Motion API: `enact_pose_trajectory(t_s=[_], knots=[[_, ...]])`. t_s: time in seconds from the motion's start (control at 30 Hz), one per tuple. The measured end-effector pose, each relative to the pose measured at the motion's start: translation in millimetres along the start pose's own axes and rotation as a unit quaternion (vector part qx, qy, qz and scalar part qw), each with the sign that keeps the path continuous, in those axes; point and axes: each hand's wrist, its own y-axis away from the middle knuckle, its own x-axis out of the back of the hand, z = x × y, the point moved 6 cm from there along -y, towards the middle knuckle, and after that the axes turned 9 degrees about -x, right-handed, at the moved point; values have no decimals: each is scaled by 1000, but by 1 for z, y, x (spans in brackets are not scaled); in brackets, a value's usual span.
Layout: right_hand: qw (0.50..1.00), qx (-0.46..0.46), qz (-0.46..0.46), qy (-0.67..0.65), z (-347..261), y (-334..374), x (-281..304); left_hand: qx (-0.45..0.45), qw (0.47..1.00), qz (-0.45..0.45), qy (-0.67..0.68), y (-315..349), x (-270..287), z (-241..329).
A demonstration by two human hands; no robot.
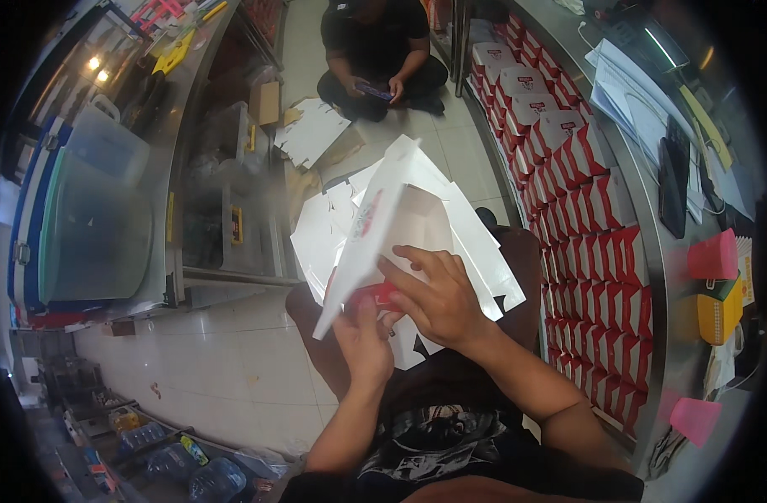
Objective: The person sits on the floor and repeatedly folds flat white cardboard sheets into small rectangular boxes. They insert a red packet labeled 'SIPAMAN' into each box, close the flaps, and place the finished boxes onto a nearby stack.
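Observation:
A white cardboard box point(366, 239) with a red print stands tilted and partly folded over my lap, its hollow side turned to the right. My left hand point(365, 345) is closed on its near lower edge, thumb beside a red flap point(377, 295). Inside the box's near end, my right hand point(444, 295) reaches in with fingers stretched out and apart, the fingertips at the inner wall; its thumb is hidden. Under the box, flat white cardboard blanks point(488, 272) with cut slots lie in a loose pile across my lap.
Stacked red-and-white folded boxes point(588, 243) fill the right side below a metal counter point(651, 335) holding papers, a phone and pink cups. Ahead, another person point(379, 50) sits on the floor with a phone, beside more cardboard sheets point(312, 132). At left stand metal shelving and plastic bins point(98, 210).

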Motion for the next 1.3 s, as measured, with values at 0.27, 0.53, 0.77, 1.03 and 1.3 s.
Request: enact_pose_trajectory(t_s=[0.27,0.53,0.77,1.03,1.3], knots=[[997,20,-67,39,0,3,-11,0,997,-66,-47,-1,-1,-1],[980,35,-178,-85,-13,22,-27,43,996,-34,-72,-10,10,-22],[916,-264,149,-261,85,10,45,105,990,-96,7,-14,27,-18],[712,-363,93,-594,118,30,37,332,925,-175,53,12,44,-42],[629,-402,101,-658,126,50,8,104,968,95,210,-33,68,-28]])
